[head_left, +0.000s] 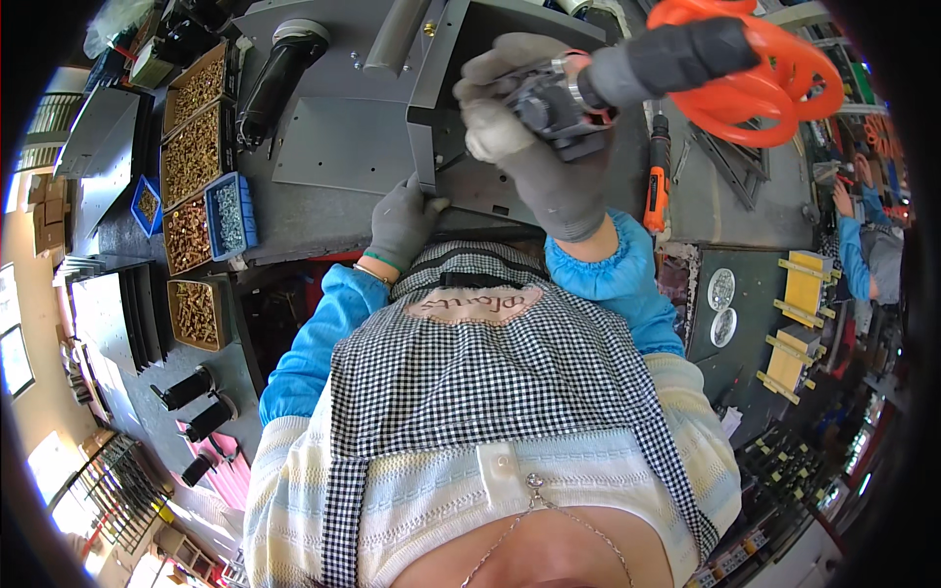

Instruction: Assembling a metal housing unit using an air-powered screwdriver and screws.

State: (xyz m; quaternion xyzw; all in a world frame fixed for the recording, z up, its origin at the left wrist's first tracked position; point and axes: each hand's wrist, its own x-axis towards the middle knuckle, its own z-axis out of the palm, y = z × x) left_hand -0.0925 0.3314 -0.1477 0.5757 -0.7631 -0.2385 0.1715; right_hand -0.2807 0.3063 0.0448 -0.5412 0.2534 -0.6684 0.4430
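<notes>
One tool (537,110), gripped in right hand (510,135), right of upright flange (420,157); left hand (402,221) half-curled at flange's near end, hold unclear.

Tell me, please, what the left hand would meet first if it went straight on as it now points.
The left hand would probably meet the upright grey metal flange first; it seems to touch its near end, though depth is unclear.

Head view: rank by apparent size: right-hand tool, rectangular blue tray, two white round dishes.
1. Tool in the right hand, perhaps enlarged by nearness
2. Rectangular blue tray
3. Upper white dish and lower white dish: alike, unranked
</notes>
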